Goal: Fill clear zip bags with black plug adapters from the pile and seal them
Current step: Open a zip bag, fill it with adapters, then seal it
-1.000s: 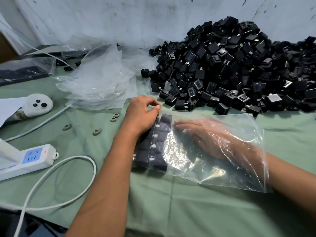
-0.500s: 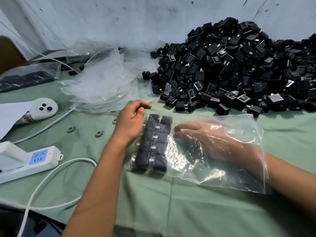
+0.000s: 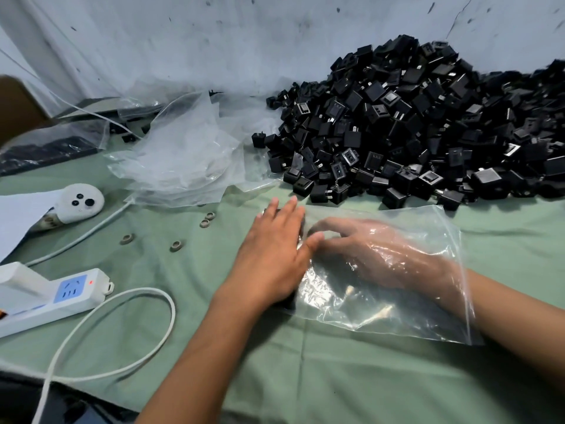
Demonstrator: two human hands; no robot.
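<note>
Left hand [image 3: 275,255] lies flat and open on the bag [image 3: 397,301], pressing its closed end; right hand [image 3: 367,255] is inside, fingers loosely curled — grip unclear. Filling step, judged early. Next: more adapters from the pile [image 3: 428,133] — then sealing.

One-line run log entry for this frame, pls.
stage: filling | left hand: flat on clear zip bag, outside | right hand: inside bag, open | pile of black plug adapters: behind | seal: open
</note>
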